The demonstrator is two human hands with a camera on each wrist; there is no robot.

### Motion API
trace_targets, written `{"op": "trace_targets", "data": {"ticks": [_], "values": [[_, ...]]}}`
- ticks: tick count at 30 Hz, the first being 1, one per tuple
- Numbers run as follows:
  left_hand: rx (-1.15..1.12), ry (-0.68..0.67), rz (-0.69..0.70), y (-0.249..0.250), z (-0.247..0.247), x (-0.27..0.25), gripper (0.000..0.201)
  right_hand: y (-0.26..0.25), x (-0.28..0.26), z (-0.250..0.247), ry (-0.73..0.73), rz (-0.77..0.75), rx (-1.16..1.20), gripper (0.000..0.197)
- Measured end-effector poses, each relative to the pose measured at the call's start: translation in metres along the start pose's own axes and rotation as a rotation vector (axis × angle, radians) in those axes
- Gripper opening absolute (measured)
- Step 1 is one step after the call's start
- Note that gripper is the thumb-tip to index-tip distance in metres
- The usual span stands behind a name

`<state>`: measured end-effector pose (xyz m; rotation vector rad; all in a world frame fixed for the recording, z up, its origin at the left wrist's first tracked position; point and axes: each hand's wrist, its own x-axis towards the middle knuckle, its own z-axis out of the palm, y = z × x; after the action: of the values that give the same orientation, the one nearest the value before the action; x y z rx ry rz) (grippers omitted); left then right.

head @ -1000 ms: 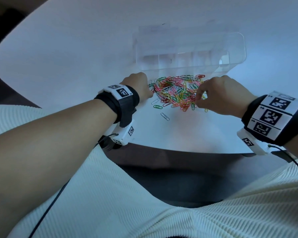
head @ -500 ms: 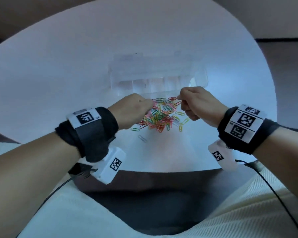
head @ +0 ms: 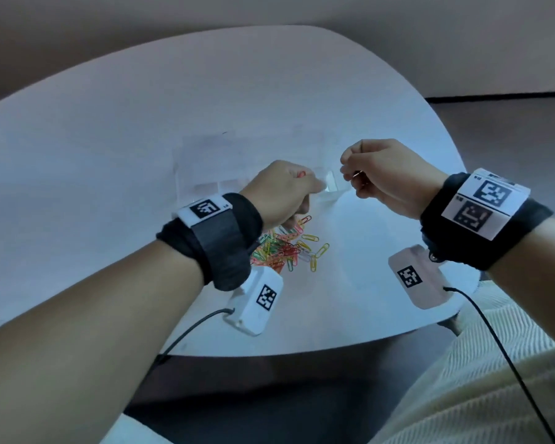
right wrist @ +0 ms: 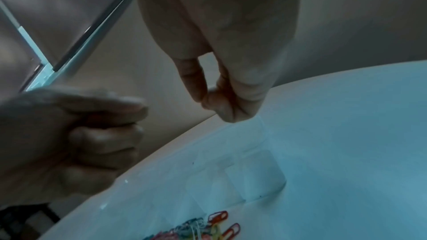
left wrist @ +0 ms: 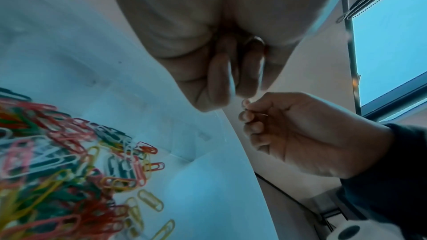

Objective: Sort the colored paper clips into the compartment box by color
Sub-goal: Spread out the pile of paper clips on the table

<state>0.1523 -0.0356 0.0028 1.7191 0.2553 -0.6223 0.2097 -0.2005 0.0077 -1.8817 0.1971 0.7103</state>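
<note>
Both hands are hovering: left hand (head: 282, 184) pinching a red clip (head: 301, 174), right hand (head: 383, 174) pinching another. The clear compartment box (right wrist: 256, 167) beneath is barely showing; either clip could be landing in the wrong cell.

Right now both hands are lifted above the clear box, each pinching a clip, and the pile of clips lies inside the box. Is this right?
One detail is wrong. The head view shows the pile of clips on the table, in front of the clear box, not inside it. The rest holds.
</note>
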Motion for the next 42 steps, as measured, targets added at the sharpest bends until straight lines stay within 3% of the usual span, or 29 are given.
{"op": "trace_targets", "data": {"ticks": [4, 7, 13, 19, 23, 25, 29, 34, 37, 42], "values": [[-0.076, 0.037, -0.023, 0.01, 0.009, 0.016, 0.043, 0.002, 0.011, 0.002, 0.035, 0.007, 0.082, 0.008], [-0.091, 0.087, -0.075, 0.016, 0.013, 0.026, 0.031, 0.002, 0.019, 0.005, 0.034, 0.022, 0.153, 0.011], [-0.047, 0.239, -0.185, 0.026, 0.016, 0.048, 0.017, -0.001, 0.013, 0.009, -0.032, 0.086, 0.103, 0.056], [-0.152, 0.282, -0.194, 0.036, 0.027, 0.058, 0.025, -0.007, 0.008, 0.001, 0.072, -0.006, 0.137, 0.054], [-0.143, 0.284, -0.19, 0.031, 0.033, 0.064, 0.012, -0.009, 0.006, -0.001, 0.074, -0.009, 0.199, 0.049], [-0.134, 0.272, -0.176, 0.028, 0.033, 0.065, 0.016, -0.009, 0.006, -0.001, 0.062, -0.016, 0.206, 0.047], [-0.102, 0.247, -0.09, 0.026, 0.028, 0.058, 0.017, -0.007, 0.01, -0.001, 0.068, -0.04, 0.199, 0.042], [-0.123, 0.32, 0.029, 0.026, 0.014, 0.025, 0.029, -0.007, 0.004, 0.0, 0.06, -0.075, 0.224, 0.032], [-0.047, 0.315, 0.037, 0.017, 0.005, 0.0, 0.025, -0.006, -0.006, 0.006, 0.005, -0.111, 0.051, 0.022], [0.224, 0.247, -0.022, -0.022, 0.001, -0.03, 0.016, 0.002, -0.023, 0.016, -0.072, -0.191, -0.434, 0.025]]}}
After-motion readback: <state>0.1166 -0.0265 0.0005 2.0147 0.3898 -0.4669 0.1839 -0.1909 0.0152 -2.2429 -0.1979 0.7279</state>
